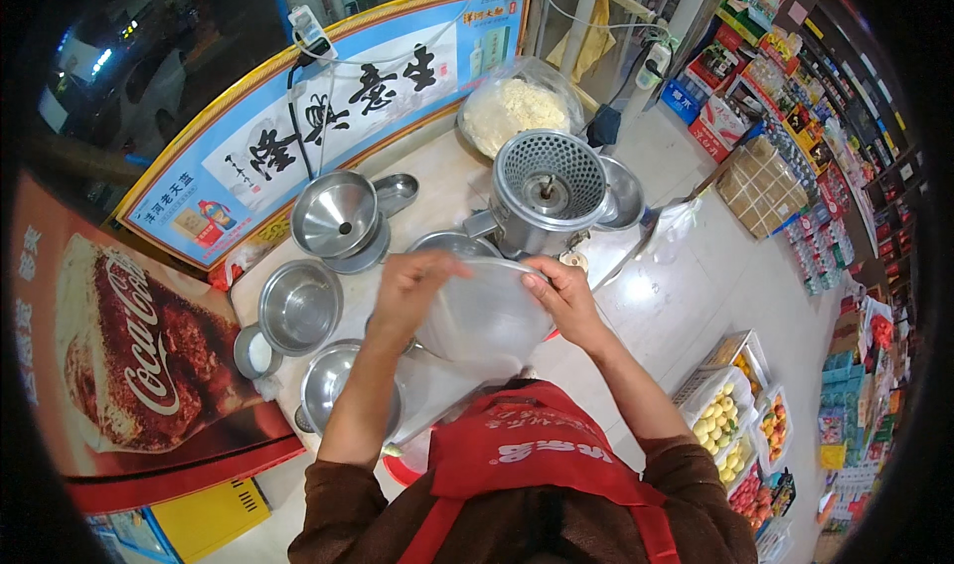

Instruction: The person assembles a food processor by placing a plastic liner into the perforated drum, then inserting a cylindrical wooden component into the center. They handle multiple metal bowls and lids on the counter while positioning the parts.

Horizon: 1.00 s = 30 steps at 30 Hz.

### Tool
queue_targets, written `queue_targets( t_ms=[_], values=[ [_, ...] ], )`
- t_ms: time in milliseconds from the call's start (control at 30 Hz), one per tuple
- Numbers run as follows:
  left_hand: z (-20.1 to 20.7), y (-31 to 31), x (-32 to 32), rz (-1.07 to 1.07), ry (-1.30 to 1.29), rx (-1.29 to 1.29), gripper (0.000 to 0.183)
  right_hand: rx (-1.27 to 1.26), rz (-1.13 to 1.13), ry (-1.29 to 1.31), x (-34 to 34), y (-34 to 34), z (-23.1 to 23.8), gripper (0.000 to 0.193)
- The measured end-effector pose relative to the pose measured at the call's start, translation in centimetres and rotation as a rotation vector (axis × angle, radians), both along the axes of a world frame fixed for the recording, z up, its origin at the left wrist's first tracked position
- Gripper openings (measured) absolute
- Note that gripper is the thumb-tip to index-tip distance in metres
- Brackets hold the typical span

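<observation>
In front of my apron I hold a pale grey, round, thin-walled vessel (487, 316), tilted and blurred, with a visible rim. My right hand (564, 301) grips that rim, thumb on the near side. At its other side is my left hand (417, 284), its fingers bent and smeared by motion, so their grip is unclear. Just beyond stands a metal machine (550, 188) with a perforated drum and a central spindle. A metal bowl (452, 245) sits partly hidden behind my left hand. Behind the machine, a clear plastic bag (479, 89) holds whitish crumbly matter.
Left on the table (422, 178) are a metal funnel (335, 214), a scoop (397, 192), a deep pan (300, 308), a cup with white contents (258, 353) and a bowl (343, 385). A framed sign (338, 117) lines the back. Fruit crates (717, 420) stand on the floor, right.
</observation>
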State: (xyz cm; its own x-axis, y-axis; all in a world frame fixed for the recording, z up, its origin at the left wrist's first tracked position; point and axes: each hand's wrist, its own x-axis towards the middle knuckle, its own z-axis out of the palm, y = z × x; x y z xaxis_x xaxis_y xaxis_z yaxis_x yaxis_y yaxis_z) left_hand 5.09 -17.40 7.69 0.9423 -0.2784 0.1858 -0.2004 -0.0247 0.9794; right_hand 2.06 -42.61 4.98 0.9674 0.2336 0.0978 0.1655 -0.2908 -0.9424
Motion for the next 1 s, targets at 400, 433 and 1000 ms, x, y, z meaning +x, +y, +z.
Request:
queue_targets(
  t_ms=[400,433,1000],
  values=[
    [-6.8,-0.3,2.6,0.035,0.659,-0.935,0.043,0.826,-0.257,0.53,4.4,-2.6,-9.8,0.022],
    [-7.5,-1.2,2.7,-0.034,0.785,-1.087,0.046,0.837,-0.271,0.572,5.3,-3.0,-10.1,0.021],
    [-1.1,-16.3,6.0,0.176,0.233,-1.084,0.088,0.465,0.238,0.203,14.8,-10.1,-6.3,0.051]
  ],
)
